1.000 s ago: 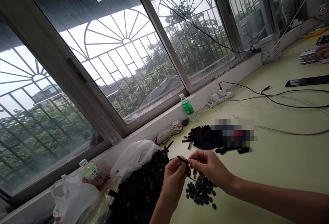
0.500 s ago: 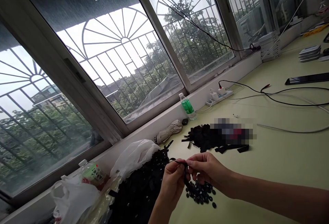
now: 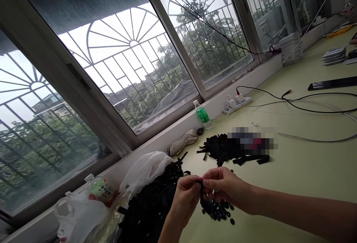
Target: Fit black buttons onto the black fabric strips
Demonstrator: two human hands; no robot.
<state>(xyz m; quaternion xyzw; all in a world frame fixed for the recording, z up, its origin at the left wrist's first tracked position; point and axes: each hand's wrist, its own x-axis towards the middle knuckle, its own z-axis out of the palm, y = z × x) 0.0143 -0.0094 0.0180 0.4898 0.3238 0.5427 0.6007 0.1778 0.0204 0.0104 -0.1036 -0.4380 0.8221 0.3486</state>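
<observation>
My left hand is closed in a pinch on a narrow black fabric strap. Meeting it from the right, my right hand also pinches the strap, fingertip to fingertip. Whatever small piece may lie between the fingertips is hidden. Beneath the hands lies a pile of small round black pieces, partly covered by my right hand. A large heap of black straps with small shiny bits lies to the left, beside my left wrist. Beyond the hands is a second pile of black straps.
White plastic bags and a green-labelled bottle lie along the window side. A folded umbrella, an upright water bottle and a power strip line the wall. Cables and a black tablet-like device occupy the right.
Both hands stay together on the strap. My fingers have shifted slightly, and less of the strap shows between them. The camera view has moved a little.
</observation>
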